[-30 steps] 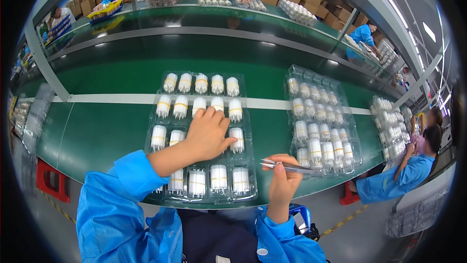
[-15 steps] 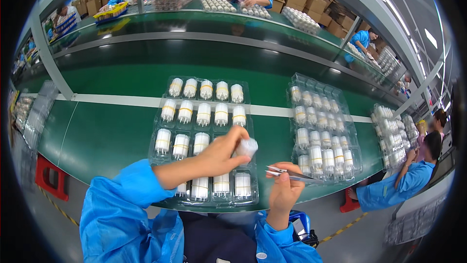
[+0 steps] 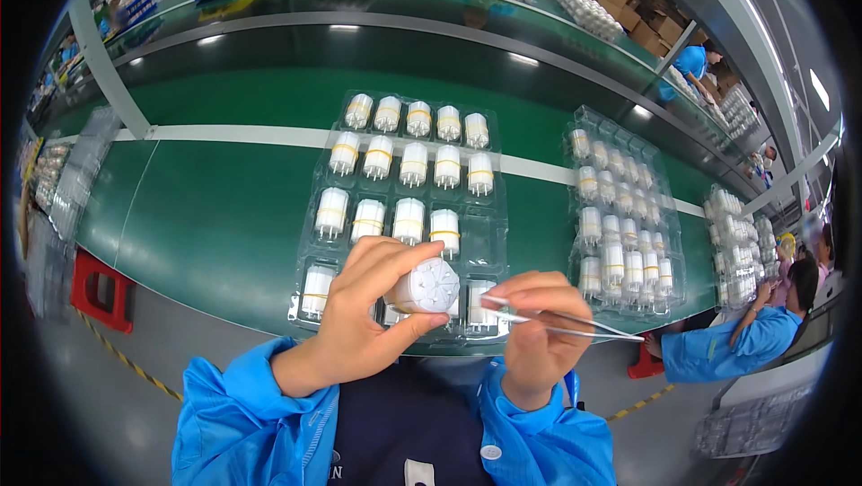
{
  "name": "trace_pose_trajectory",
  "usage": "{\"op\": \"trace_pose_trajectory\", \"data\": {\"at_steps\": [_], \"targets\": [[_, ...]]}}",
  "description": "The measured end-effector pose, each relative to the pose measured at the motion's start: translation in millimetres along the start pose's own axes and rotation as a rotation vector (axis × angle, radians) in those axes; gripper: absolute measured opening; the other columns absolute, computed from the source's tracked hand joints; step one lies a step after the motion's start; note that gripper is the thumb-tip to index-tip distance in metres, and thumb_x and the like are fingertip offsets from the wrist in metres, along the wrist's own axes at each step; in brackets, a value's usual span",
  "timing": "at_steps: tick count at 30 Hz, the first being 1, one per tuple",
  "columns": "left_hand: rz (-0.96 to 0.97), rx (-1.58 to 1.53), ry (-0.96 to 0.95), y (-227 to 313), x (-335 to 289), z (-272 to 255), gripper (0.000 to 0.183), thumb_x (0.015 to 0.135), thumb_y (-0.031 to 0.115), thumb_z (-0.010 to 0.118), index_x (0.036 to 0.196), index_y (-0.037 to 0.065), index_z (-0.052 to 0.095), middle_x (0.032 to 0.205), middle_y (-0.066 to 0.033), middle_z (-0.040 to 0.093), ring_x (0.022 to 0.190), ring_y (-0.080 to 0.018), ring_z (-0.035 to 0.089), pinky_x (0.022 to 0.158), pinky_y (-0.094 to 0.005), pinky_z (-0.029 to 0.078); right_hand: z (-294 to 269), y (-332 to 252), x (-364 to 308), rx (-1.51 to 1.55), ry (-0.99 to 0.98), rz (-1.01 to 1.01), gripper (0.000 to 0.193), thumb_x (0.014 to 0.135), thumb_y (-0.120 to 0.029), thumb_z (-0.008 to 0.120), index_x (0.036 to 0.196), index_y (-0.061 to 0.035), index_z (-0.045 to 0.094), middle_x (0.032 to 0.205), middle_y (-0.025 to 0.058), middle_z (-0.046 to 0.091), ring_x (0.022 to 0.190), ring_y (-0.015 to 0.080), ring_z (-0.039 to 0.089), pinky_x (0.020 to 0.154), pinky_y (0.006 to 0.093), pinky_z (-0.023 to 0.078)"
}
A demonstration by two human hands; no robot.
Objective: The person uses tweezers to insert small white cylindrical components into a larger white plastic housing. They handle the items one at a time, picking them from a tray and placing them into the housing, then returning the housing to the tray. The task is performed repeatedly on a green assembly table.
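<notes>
My left hand (image 3: 364, 306) is closed round a white cylindrical plastic part (image 3: 429, 287), its round, ribbed end turned up toward me. In my right hand (image 3: 546, 329) is a pair of metal tweezers (image 3: 575, 326), tips pointing left toward that part but apart from it. Beneath and beyond my hands lies a clear plastic tray (image 3: 482, 225) with rows of white cylinders, most with a yellow band and pins at the lower end. One pocket at the right of its third row holds no cylinder. My left hand hides part of the nearest row.
To the right lies another clear tray (image 3: 620, 118) of white cylinders, with more stacked trays (image 3: 736, 252) farther right. The green bench (image 3: 206, 216) carries a white stripe. A red stool (image 3: 101, 293) stands at left. Co-workers in blue (image 3: 736, 338) sit at right and across.
The white cylinder has moved from above the tray to in front of me, its end now facing up. My right hand has brought the tweezers closer to it. The whole view has shifted.
</notes>
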State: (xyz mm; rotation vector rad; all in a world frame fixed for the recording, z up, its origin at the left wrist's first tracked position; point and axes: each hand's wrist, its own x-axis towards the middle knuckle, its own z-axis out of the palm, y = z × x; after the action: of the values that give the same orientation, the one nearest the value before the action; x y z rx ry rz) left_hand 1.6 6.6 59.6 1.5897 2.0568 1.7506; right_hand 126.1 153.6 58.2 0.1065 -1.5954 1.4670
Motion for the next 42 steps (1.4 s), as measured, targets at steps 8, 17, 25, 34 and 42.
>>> {"op": "trace_pose_trajectory", "data": {"at_steps": [8,17,25,34,42], "targets": [[-0.001,-0.103,0.143,-2.9,-16.3,9.9,0.058,0.067,-0.007,0.076,0.124,0.0,0.064,0.106,-0.0145,0.06,0.095,-0.0276,0.06,0.08,-0.0347,0.05,22.6,-5.2,5.4,-0.076,-0.155,0.033,0.014,0.083,-0.002,0.071,0.096,0.0033,0.069,0.092,0.017,0.072,0.085,0.0247,0.069,0.075,0.0319,0.054],[0.012,-0.13,0.147,-7.1,-20.1,12.1,0.059,0.068,-0.012,0.069,0.125,-0.001,0.063,0.109,-0.0148,0.057,0.095,-0.0251,0.062,0.077,-0.0318,0.053,22.8,0.6,3.9,-0.07,-0.161,0.077,0.012,0.084,-0.001,0.07,0.096,0.0033,0.069,0.092,0.0173,0.072,0.083,0.0233,0.069,0.072,0.0312,0.054],[0.006,-0.135,0.125,-10.9,-20.6,11.3,0.059,0.069,-0.012,0.068,0.126,-0.001,0.062,0.11,-0.0153,0.056,0.095,-0.0252,0.062,0.077,-0.0314,0.053,21.2,3.8,1.5,0.002,-0.146,0.143,0.011,0.085,0.001,0.068,0.095,0.0051,0.068,0.092,0.0191,0.071,0.084,0.0231,0.069,0.073,0.031,0.055],[0.005,-0.154,0.073,-13.7,-19.7,11.4,0.06,0.071,-0.012,0.068,0.129,-0.002,0.059,0.111,-0.0155,0.054,0.097,-0.0257,0.059,0.076,-0.0326,0.053,19.7,6.4,3.1,-0.04,-0.164,0.149,0.01,0.084,0.004,0.067,0.094,0.0049,0.069,0.091,0.0189,0.071,0.081,0.0223,0.069,0.072,0.0306,0.055],[0.004,-0.129,-0.004,-18.9,-21.1,9.4,0.058,0.074,-0.008,0.071,0.13,-0.005,0.057,0.112,-0.0162,0.055,0.1,-0.0236,0.059,0.082,-0.0318,0.05,17.1,4.5,13.0,-0.202,-0.274,0.086,0.011,0.081,0.002,0.07,0.092,0.0028,0.069,0.088,0.0164,0.07,0.078,0.0231,0.068,0.069,0.0305,0.053]]}}
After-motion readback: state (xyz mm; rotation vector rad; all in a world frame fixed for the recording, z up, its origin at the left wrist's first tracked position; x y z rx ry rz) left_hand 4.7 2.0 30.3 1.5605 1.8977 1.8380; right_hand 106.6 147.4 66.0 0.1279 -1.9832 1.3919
